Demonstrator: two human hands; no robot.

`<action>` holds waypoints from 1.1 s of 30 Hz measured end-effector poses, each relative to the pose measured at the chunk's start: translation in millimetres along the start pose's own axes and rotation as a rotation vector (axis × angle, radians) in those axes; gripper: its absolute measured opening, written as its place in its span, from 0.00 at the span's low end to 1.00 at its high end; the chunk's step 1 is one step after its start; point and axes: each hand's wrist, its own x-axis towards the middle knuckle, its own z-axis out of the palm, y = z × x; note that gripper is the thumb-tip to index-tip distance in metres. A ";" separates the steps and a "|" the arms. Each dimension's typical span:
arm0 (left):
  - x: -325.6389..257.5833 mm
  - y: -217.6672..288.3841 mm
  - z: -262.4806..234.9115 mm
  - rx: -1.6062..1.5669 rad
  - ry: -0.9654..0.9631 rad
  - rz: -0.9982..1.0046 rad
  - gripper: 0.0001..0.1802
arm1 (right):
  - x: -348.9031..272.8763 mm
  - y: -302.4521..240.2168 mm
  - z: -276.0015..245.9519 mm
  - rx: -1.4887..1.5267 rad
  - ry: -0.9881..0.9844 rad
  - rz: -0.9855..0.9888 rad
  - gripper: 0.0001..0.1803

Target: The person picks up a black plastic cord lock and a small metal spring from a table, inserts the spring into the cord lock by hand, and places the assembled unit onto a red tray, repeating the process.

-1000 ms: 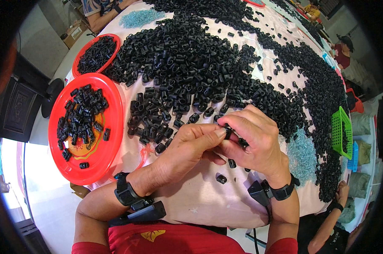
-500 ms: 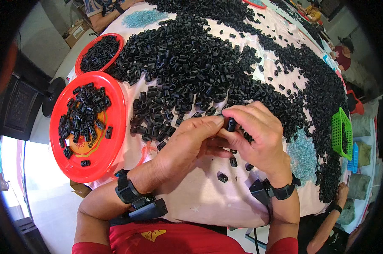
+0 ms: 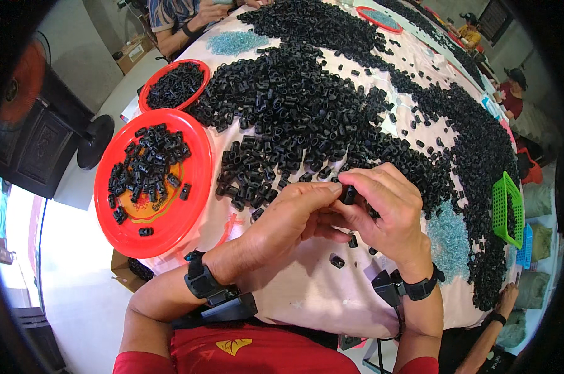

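My left hand [image 3: 294, 215] and my right hand [image 3: 388, 209] meet over the near edge of the surface [image 3: 307, 293], both grips narrow and pinched together on one small black plastic piece [image 3: 348, 194] held just above the cloth. A few loose pieces lie under my palms. The big black heap [image 3: 307, 106] spreads toward the far edge. A red tray [image 3: 191, 206] with sorted pieces sits at the left edge.

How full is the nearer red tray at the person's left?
Partly filled. The red tray holds a loose cluster of small black plastic pieces near its middle, and bare red shows all around them, widest along the near rim.
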 end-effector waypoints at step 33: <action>-32.5 4.3 8.0 0.087 0.114 0.183 0.19 | 11.7 -45.3 -29.8 0.058 0.066 0.180 0.22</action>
